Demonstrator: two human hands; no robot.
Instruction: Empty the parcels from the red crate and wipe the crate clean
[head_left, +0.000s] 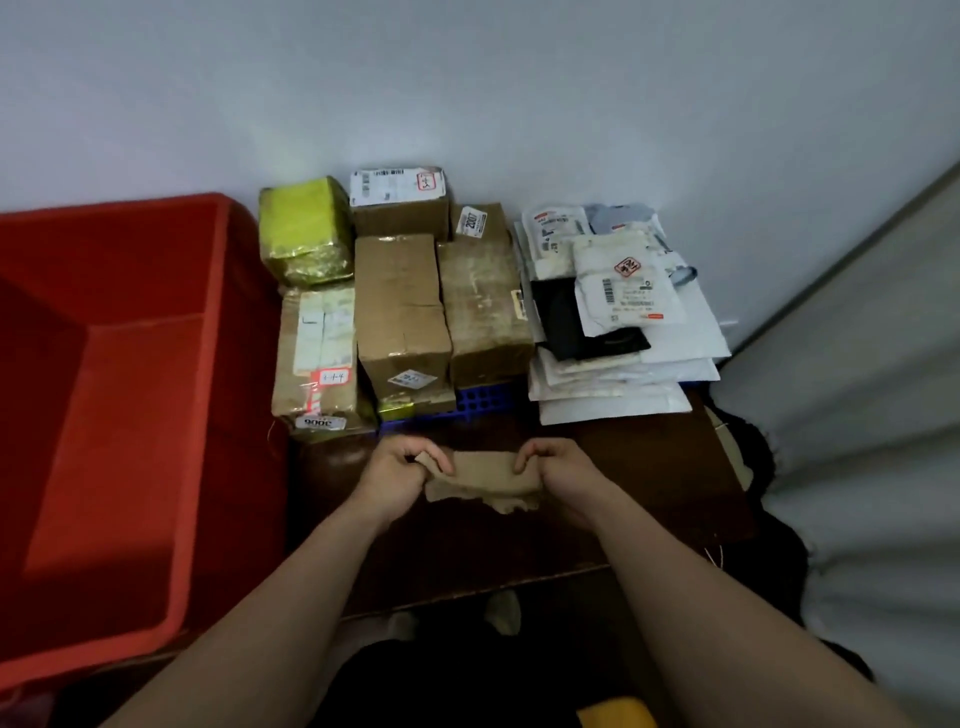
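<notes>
Evidently the emptying step is finished: the red crate (119, 395) at the left shows a bare floor, and the boxed parcels (400, 306) are stacked just right of it against the far wall, with flat mailer bags (613, 332) piled further right. A tan cloth (485, 480) is held over the dark table (649, 467), pinched at its left end by the left hand (402, 475) and at its right end by the right hand (558, 470); both are clenched on it. Its long axis runs left to right, stretched between the fists, the lower edge hanging ragged. Wiping is judged not yet begun. Next, the cloth is to be bunched into one hand and carried left into the crate.
</notes>
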